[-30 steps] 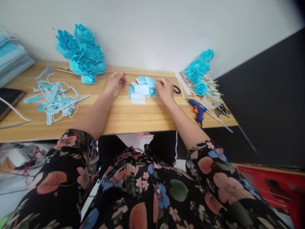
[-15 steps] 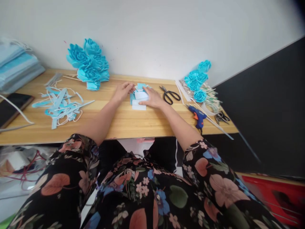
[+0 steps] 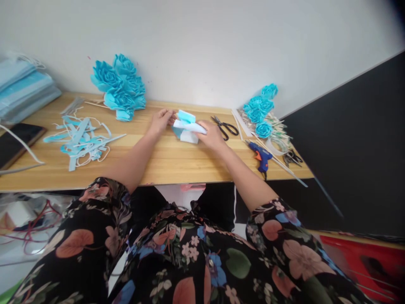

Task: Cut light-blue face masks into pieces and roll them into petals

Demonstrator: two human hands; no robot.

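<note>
Right hand: fingers are closing on the near-right end of the cut pieces, thumb side on top. Left hand: fingers are curling at the opposite end; can't tell if they're pinching an edge or just touching. Pieces, pale blue and white, are sitting between the two sets of fingers, fanned and uneven; can't tell if the lowest is resting on the surface.

To do it well: right fingers should be keeping a firm, flat pinch without creasing; left fingers should be squaring loose edges so nothing slides out.

Just past the right fingers, scissors are lying near the forearm; elbow room is worth watching. Further right, a glue gun is lying near a small blue flower bunch. Left of the left fingers, a bigger flower bunch is standing toward the wall, and trimmed strips are lying tangled, well apart from the pieces.
</note>
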